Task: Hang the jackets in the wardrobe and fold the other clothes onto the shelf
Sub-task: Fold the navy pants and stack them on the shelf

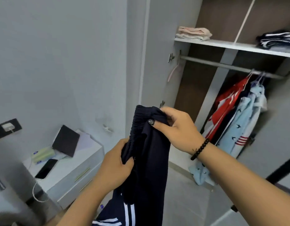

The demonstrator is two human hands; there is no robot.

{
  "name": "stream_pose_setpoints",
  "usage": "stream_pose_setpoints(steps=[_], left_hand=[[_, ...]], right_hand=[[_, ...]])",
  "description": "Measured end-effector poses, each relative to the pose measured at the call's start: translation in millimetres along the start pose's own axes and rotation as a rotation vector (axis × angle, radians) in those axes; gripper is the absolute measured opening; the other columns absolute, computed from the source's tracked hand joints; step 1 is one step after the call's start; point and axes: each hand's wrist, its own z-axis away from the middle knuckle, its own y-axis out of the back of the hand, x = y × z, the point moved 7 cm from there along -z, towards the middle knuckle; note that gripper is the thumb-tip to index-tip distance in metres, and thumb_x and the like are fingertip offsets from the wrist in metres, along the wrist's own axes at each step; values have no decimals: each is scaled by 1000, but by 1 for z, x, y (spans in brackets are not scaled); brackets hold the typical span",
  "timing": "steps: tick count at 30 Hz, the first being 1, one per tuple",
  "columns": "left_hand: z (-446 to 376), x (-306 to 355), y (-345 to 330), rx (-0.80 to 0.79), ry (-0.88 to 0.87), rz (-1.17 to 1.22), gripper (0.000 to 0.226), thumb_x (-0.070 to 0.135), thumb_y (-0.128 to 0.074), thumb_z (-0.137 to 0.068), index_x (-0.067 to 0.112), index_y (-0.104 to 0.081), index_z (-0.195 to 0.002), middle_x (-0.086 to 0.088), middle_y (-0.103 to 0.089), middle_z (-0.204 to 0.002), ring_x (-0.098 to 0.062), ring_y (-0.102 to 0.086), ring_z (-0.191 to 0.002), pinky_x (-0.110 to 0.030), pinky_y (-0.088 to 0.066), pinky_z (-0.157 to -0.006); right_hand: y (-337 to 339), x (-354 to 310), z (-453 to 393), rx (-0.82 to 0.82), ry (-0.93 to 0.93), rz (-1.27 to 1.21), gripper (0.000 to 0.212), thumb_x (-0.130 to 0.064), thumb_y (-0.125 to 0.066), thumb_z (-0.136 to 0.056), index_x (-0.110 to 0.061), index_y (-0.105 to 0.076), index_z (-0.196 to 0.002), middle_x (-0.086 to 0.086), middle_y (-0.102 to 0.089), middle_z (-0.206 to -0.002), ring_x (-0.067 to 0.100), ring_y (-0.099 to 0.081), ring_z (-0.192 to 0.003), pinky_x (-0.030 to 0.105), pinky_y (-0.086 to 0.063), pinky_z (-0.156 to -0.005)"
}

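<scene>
Fold step: left hand (115,162) and right hand (177,128) both grip navy trousers (150,160) by the waistband, held up before the wardrobe; next, probably fold them and stack on shelf (230,46).

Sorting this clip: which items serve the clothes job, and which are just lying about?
Job: navy garment gripped by left hand and right hand; shelf; rail; hung jackets.
Lying about: phone; tablet; tissues.

The white shelf (222,44) bears folded pinkish cloths (194,33) and a blurred, seemingly navy-striped pile (276,40).
</scene>
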Motion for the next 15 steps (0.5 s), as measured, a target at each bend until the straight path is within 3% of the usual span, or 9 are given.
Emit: stream_pose_setpoints(steps=[3, 5, 8, 10, 13, 15], left_hand=[[-18, 24, -38, -81, -25, -33, 54, 6, -53, -86, 56, -53, -106, 29, -65, -95, 6, -62, -87, -2, -43, -67], [-34, 45, -58, -125, -60, -27, 48, 8, -52, -90, 54, -54, -103, 31, -64, -96, 10, -60, -89, 0, -40, -67], [-64, 87, -86, -205, -149, -53, 34, 14, -51, -95, 46, -54, -106, 25, -64, -96, 16, -55, -90, 2, -38, -66], [-86, 120, -105, -277, -231, -90, 22, 18, -51, -96, 36, -55, -108, 20, -63, -95, 14, -55, -86, 0, -39, -63], [-113, 170, -130, -356, -340, -156, 14, 20, -52, -96, 27, -56, -107, 14, -62, -96, 0, -58, -88, -12, -43, -69], [-127, 199, -145, -392, -399, -194, 14, 20, -54, -95, 23, -56, -108, 7, -62, -100, -12, -58, -92, -23, -46, -76]], right_hand=[[66, 11, 29, 153, 4, 113, 5, -12, -67, -86, -9, -67, -90, 3, -62, -94, 12, -60, -88, 21, -48, -76], [104, 18, 49, 235, -10, 135, 10, -9, -68, -85, -15, -68, -93, 0, -61, -101, 5, -59, -92, 14, -46, -78], [150, 30, 73, 325, -107, 154, 17, -8, -67, -86, -13, -65, -102, 1, -61, -107, 16, -61, -99, 37, -52, -89], [174, 31, 84, 329, -143, 186, 31, -6, -65, -86, -19, -57, -113, -2, -58, -116, 14, -59, -106, 41, -51, -93], [192, 21, 95, 216, -94, 351, 73, -2, -65, -81, -34, -35, -140, -7, -42, -138, 1, -36, -130, 21, -33, -110], [196, 15, 100, 143, -45, 488, 74, -5, -70, -79, -31, -38, -141, -6, -42, -137, 0, -34, -130, 11, -25, -108]])
